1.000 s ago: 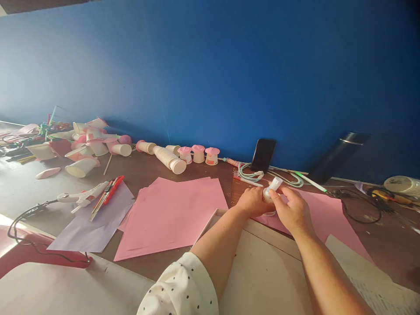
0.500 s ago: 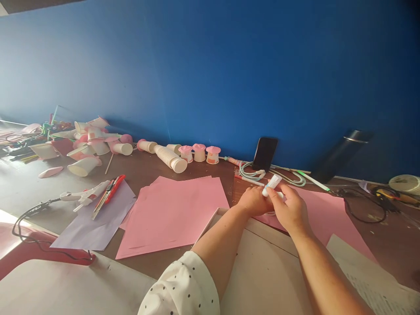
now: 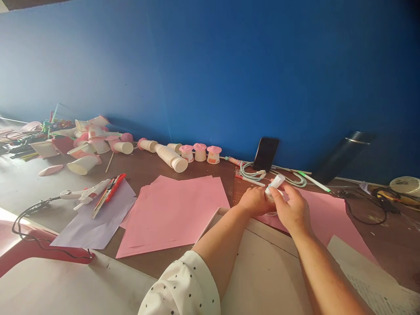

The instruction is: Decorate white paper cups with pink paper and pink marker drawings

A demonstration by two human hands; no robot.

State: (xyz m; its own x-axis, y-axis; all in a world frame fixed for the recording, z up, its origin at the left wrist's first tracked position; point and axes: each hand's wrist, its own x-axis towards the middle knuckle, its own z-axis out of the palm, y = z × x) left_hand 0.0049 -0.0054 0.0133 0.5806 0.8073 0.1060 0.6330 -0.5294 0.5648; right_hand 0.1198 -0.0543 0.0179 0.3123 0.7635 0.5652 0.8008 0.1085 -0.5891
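My right hand pinches a small white glue stick with a bluish mark between thumb and fingers. The stick is tilted, its lower end close to the knuckles of my left hand. My left hand is closed, and the right hand covers its fingertips. A bit of something white shows between the two hands, too hidden to name. Both hands are above a pink sheet, behind the edge of a pale board.
To the left lie pink sheets, and a utility knife and glue gun by a lilac sheet. Along the blue wall are stacked paper cups, pink-roofed cups, a phone and a black bottle.
The glue stick has shifted slightly to the right and turned a little in my right hand. My left hand stays almost where it was.
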